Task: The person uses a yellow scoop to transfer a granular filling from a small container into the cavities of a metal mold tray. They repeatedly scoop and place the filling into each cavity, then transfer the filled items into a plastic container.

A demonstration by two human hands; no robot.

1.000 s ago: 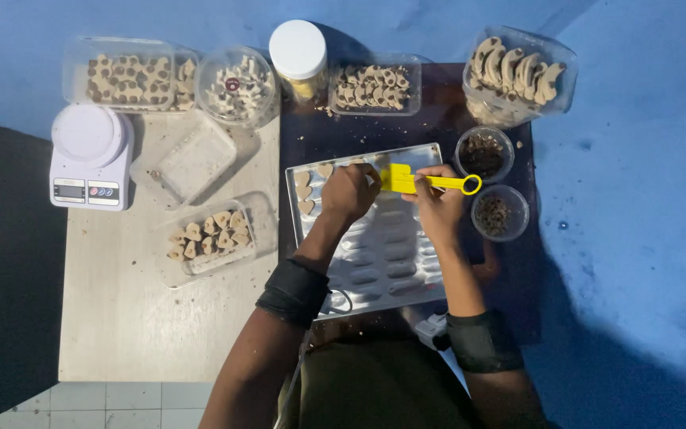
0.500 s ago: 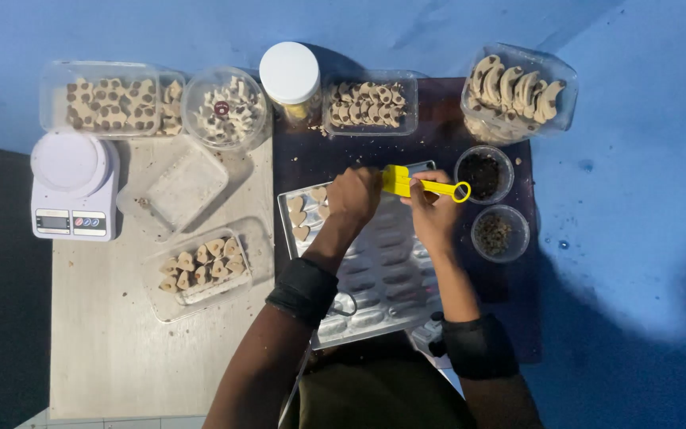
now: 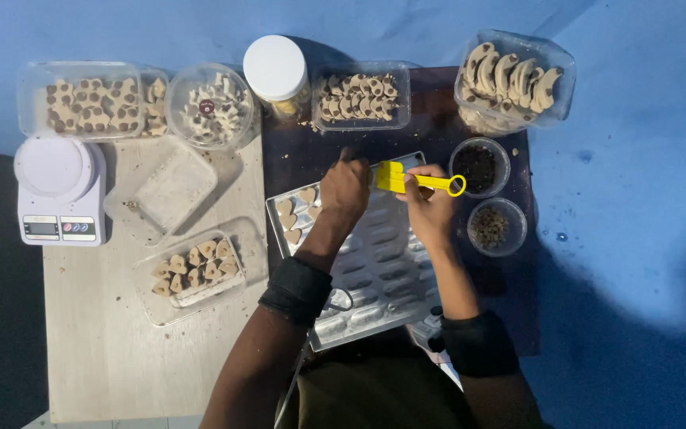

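The right hand (image 3: 430,208) stays pinched on the yellow scoop (image 3: 410,179), its head now against the left hand (image 3: 345,188), whose curled fingers hide any contents. Both hover at twelve o'clock of the metal mould tray (image 3: 379,270); heart-shaped biscuits (image 3: 294,217) sit at its ten o'clock corner.

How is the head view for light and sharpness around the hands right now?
Head view: dim overall, sharp enough; the yellow tool in the right hand reads clearly; the left hand shades the metal tray; dark shadow lies along the lower right.
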